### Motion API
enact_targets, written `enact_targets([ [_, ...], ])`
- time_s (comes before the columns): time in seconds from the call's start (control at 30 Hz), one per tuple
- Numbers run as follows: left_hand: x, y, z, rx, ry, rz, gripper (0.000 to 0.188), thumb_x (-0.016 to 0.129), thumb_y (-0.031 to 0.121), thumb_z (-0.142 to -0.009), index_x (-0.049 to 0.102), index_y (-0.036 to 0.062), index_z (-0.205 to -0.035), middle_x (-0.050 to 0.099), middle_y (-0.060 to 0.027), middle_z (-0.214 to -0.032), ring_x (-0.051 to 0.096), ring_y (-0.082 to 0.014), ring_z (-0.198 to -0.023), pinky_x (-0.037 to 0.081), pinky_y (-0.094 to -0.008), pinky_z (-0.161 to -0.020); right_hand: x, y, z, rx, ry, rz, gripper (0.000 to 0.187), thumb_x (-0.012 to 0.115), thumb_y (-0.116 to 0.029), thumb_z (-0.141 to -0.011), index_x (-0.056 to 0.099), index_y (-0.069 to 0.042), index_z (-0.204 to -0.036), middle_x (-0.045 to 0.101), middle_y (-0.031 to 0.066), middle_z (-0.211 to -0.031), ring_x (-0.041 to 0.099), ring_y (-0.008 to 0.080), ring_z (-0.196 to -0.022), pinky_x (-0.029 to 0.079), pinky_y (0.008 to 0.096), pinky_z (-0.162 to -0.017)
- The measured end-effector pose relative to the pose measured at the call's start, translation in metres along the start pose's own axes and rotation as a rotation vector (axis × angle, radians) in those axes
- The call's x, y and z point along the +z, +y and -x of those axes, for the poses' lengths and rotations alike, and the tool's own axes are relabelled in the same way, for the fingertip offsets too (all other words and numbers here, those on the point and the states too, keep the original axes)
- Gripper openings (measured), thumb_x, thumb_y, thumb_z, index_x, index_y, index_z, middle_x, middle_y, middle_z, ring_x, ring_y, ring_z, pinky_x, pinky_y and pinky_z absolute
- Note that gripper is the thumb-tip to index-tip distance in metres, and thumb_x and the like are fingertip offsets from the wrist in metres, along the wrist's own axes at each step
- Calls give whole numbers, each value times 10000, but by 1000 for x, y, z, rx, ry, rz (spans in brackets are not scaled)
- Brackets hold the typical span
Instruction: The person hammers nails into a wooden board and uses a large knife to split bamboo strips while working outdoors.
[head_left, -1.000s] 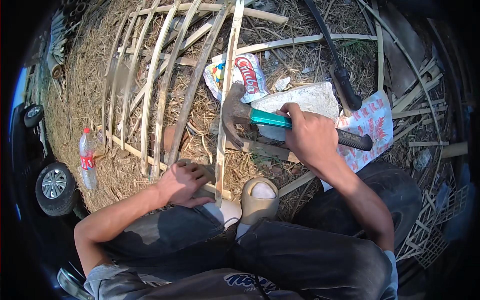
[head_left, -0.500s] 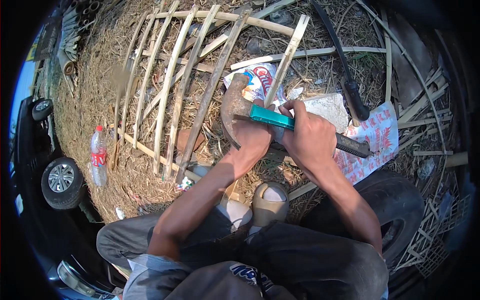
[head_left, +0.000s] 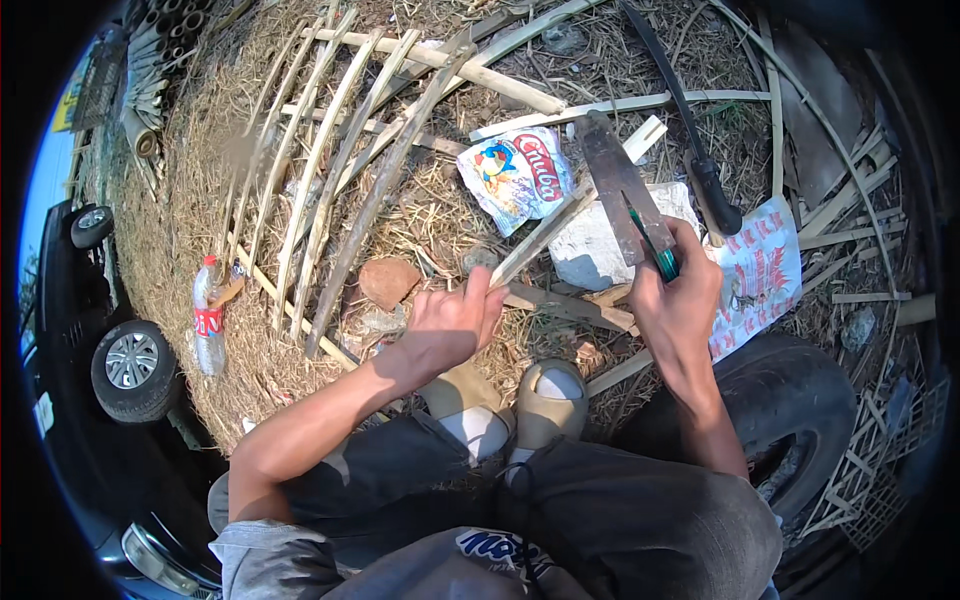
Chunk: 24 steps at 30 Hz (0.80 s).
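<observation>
My left hand (head_left: 455,318) is closed around the lower end of a split bamboo slat (head_left: 545,232), which slants up and to the right. My right hand (head_left: 680,285) grips a claw hammer (head_left: 615,185) by its green and black handle. The hammer's rusty, slotted claw faces up and hides part of the slat's far end. Beneath the slat and hammer lies a pale stone block (head_left: 590,250). To the left, several slats joined by crossbars form a bamboo frame (head_left: 480,72) on the dry grass.
A crumpled snack packet (head_left: 515,180) lies beside the slat. Right of the block are a machete (head_left: 690,130) and a printed sheet (head_left: 755,275). An old tyre (head_left: 800,385) sits by my right knee. Leftward are a reddish stone (head_left: 388,282), plastic bottle (head_left: 208,320) and parked car (head_left: 120,450).
My hands have moved apart. The left moved left and down, tilting the slat further right. The right moved right, turning the hammer so its claw faces up.
</observation>
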<state>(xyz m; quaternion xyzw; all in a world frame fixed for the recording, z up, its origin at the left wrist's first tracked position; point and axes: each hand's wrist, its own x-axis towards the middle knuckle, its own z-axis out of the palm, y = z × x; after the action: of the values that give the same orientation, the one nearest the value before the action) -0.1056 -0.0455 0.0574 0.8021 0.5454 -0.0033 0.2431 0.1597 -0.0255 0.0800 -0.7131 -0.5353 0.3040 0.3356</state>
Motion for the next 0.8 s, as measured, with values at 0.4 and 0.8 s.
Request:
enact_targets([
  [0.4,-33,-17,-58,-194,493,-369,778,668,659,-861,559,-20,-1225,579,-295,-1259,529,-389,-1241,362,-539,-1055,-3,15,3,180,-32,-40,155,675,-101,-933,696,18,-1031,594,148,-598,534,154,-497,413,351,-506],
  [0.8,-36,-104,-124,-381,438,-405,838,518,772,-912,747,-27,-1019,697,-284,-774,704,-450,-773,519,-544,-729,-5,26,1,233,67,-221,225,651,-154,-957,689,63,-1005,522,89,-594,433,114,-562,387,357,-528],
])
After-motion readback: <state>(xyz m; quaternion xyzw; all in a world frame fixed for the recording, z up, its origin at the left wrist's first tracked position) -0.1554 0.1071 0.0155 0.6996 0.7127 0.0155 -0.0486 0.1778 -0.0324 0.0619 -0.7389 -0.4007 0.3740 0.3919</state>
